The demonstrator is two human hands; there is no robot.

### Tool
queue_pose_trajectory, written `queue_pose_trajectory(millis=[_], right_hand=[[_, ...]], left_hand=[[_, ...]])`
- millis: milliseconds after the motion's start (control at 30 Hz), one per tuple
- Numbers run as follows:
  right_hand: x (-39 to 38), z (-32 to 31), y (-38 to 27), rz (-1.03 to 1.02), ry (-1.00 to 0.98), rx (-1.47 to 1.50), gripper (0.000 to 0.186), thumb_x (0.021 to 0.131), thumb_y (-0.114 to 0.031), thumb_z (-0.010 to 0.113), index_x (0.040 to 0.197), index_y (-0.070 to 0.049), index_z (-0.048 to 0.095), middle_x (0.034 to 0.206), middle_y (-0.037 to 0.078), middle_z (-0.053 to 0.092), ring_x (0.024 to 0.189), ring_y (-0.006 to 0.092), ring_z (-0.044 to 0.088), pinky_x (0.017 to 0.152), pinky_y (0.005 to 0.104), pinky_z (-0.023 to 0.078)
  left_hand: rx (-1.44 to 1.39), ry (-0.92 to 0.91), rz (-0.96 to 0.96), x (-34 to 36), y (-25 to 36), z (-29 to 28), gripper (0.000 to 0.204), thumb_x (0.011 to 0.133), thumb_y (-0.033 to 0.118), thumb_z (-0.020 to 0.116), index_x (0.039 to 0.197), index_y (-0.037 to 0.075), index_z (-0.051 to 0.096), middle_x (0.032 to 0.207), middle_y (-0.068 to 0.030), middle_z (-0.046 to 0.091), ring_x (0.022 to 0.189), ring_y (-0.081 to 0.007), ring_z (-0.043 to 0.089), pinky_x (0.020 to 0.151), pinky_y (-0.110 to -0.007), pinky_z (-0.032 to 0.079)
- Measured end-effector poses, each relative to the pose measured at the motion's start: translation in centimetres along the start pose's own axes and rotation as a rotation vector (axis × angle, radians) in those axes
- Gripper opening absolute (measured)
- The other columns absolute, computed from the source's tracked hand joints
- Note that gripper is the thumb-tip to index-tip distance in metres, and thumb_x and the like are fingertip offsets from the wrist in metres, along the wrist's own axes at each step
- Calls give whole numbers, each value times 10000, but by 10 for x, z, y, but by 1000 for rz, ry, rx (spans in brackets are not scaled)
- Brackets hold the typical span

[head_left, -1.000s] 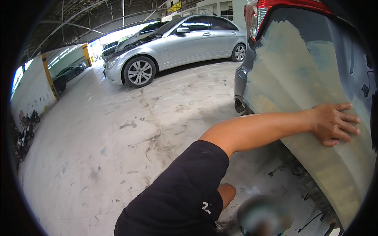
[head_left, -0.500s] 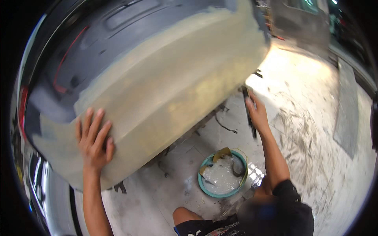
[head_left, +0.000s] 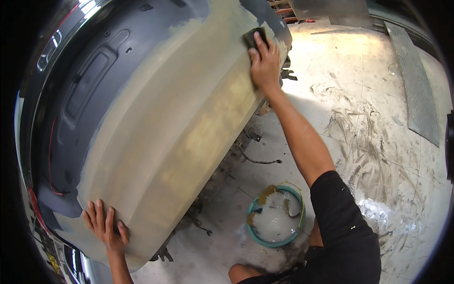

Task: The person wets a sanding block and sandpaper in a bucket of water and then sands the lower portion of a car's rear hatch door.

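1. Right hand [head_left: 266, 66]: clamped on a dark block [head_left: 248, 39], with fingers over its top and thumb against its side.
2. Dark block: lies on the upper right part of a car body panel [head_left: 161, 123], touching the beige coating near the far end.
3. Left hand [head_left: 106, 227]: rests on the lower left of the same panel, fingers spread and pressed lightly to the coating; well apart from the right hand.
4. Car body panel: slopes diagonally across the view, ridged along its length; shows yellowish patches along its lower band and gives way at upper left to a dark grey surface [head_left: 94, 45] with a thin red line [head_left: 50, 156].
5. Teal basin [head_left: 275, 244]: stands on the floor [head_left: 383, 151] below the panel; contains cloudy liquid [head_left: 276, 217], brownish-yellow pieces [head_left: 267, 193] and a dark curved piece [head_left: 288, 208]. Bears a yellow-green strand [head_left: 301, 208] along its right rim.
6. Dark cable [head_left: 262, 161]: extends from beneath the panel's lower edge, above the basin in the view.
7. Floor: pale, crossed by joint lines, streaked with dark smears at right; carries a long grey strip [head_left: 416, 90] at upper right.
8. Black sleeve [head_left: 345, 213]: covers the right upper arm; carries a small pale mark [head_left: 353, 227], too small to read.
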State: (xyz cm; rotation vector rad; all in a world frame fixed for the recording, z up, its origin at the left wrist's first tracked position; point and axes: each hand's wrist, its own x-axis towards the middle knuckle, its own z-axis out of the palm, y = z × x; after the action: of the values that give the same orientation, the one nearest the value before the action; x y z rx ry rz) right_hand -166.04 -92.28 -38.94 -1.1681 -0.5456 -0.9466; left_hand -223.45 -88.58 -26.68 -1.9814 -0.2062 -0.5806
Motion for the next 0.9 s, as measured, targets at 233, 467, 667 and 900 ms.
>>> queue_pose_trajectory(millis=[233,467,667,900], right_hand=[[-76,-24,-60,-204,-204,177,587,775,-103,701,1336,-239,595,1309,183,540,1184,366,534,999,489,408],[34,10,61,49,25,-52,495,845,-105,667,1327,-192,596,1239,195,553,1108,388,547,969,455,437],[-67,-29,-65,-268,-172,272,589,734,-77,707,1300,-214,619,1317,204,537,1165,385,537,974,480,422],[13,4,30,110,13,-36,437,871,-160,621,1308,-183,613,1266,208,524,1144,398,508,947,493,425]], left_hand=[[46,-60,3,-16,-4,-2,387,909,189,459,1254,54,572,1446,-237,473,1398,-444,363,1166,-574,172],[37,-26,28,1,1,6,402,919,197,451,1284,60,550,1455,-239,460,1397,-450,360,1167,-577,166],[68,-66,19,-11,-4,-6,400,917,203,453,1276,56,553,1451,-239,465,1392,-455,365,1168,-578,167],[18,-32,-8,-4,2,3,394,886,185,491,1243,49,587,1429,-231,493,1391,-458,363,1170,-586,156]])
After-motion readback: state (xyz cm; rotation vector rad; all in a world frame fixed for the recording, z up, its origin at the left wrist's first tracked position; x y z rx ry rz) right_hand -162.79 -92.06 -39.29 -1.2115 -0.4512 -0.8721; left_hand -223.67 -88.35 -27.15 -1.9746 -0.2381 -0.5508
